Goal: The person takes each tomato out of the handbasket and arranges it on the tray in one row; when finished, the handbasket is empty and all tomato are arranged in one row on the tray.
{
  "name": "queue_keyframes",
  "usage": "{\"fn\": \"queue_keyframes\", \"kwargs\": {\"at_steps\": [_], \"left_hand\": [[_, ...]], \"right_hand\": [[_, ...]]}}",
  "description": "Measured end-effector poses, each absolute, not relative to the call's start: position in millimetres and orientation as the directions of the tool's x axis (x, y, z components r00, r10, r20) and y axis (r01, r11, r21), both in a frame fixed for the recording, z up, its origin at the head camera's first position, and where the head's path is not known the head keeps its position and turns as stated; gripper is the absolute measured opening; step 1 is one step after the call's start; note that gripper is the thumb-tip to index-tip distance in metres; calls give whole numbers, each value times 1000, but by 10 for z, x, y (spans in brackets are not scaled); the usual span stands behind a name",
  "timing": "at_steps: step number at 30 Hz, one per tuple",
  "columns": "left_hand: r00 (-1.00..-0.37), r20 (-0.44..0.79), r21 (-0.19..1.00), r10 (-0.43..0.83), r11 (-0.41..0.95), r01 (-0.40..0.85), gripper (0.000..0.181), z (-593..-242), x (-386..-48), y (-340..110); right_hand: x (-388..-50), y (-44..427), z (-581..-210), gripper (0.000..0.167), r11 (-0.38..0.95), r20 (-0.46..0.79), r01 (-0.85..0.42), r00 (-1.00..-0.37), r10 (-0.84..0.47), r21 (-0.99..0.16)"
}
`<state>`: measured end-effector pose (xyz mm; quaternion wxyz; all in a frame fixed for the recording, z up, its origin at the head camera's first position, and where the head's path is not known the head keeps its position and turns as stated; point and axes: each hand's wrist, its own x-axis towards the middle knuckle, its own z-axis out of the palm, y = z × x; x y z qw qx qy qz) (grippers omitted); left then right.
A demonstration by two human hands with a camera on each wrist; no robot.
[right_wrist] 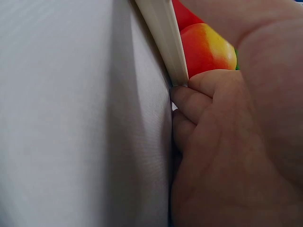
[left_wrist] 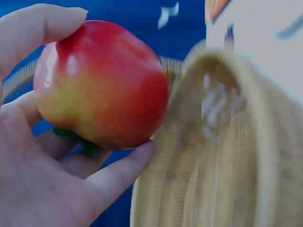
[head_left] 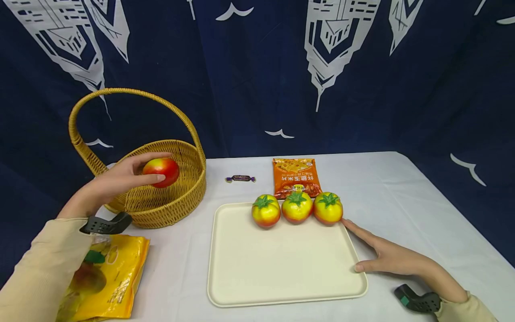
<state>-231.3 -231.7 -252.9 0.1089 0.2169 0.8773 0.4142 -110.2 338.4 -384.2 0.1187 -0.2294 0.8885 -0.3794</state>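
My left hand [head_left: 124, 176] grips a red-and-yellow tomato [head_left: 162, 172] over the mouth of a wicker basket [head_left: 166, 217]. In the left wrist view, thumb and fingers wrap round that tomato [left_wrist: 106, 90], its green leaves pointing downward. Three more tomatoes [head_left: 297, 207] with green tops sit in a row along the far edge of a cream tray [head_left: 281, 264]. Beside the tray's right edge, my right hand [head_left: 396, 257] is spread, its thumb and fingertips touching the rim. In the right wrist view, the fingers [right_wrist: 191, 101] meet the rim of the tray [right_wrist: 165, 42].
An orange snack bag [head_left: 295, 176] lies behind the tray, with a wrapped candy [head_left: 240, 178] to its left. Under the left forearm is a yellow packet [head_left: 116, 277]. The basket's tall handle [head_left: 137, 91] arches above the left hand. A dark blue cloth [head_left: 249, 80] hangs behind the white table.
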Motion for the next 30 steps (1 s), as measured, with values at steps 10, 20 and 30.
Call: {"fn": "queue_keyframes", "kwargs": {"at_steps": [10,20,30], "left_hand": [[-777,80,729,625,495,473,65,-2701,-2093,-1440],[-758,43,743,651,486,460,70,-3219,-2239,-1026],[-702,72,670,709,487,560,68,-3389,-2270,-926]], "right_hand": [[-1107,3376,-3837,90,601,-37,-325,-859,-510,-730],[-1122,3384,-3870,90,592,-20,-342,-855,-519,-729],[-1106,3371,-3838,90,593,-29,-332,-856,-516,-733]]}}
